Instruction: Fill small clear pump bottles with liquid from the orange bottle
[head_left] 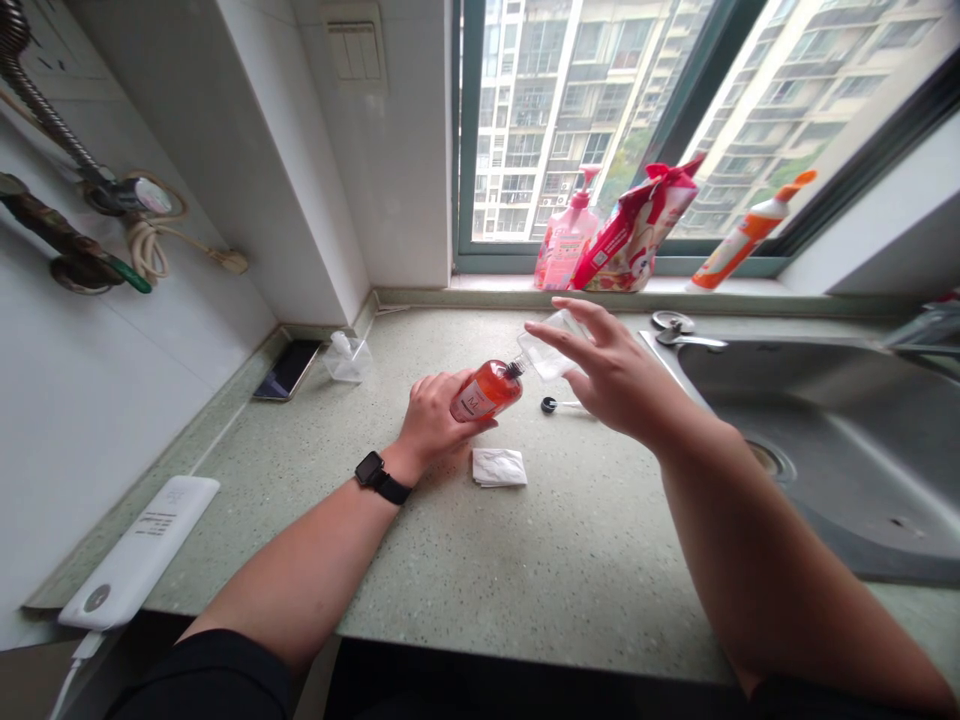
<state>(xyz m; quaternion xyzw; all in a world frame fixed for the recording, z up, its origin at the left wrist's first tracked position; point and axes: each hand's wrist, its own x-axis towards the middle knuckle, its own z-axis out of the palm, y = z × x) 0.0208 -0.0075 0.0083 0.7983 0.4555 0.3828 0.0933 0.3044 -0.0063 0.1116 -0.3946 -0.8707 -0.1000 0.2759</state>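
Observation:
My left hand (437,415) is closed round a bottle of orange-red liquid (491,390) with a pale label, tilted to the right. Its black neck meets the neck of a clear square bottle (553,350), which leans towards it. My right hand (611,370) grips that clear bottle between thumb and fingers; its far side is partly hidden. Just below the two necks, a black cap with a pale stem (550,405) lies on the counter. A folded white tissue (499,467) rests in front of the orange-red bottle.
A phone (287,370) and a clear container with a white top (347,358) are at the back left; a white power bank (139,550) lies nearer. The steel sink (810,440) is on the right. A pink pump bottle (566,240), red bag (637,230) and orange-white bottle (742,240) line the windowsill.

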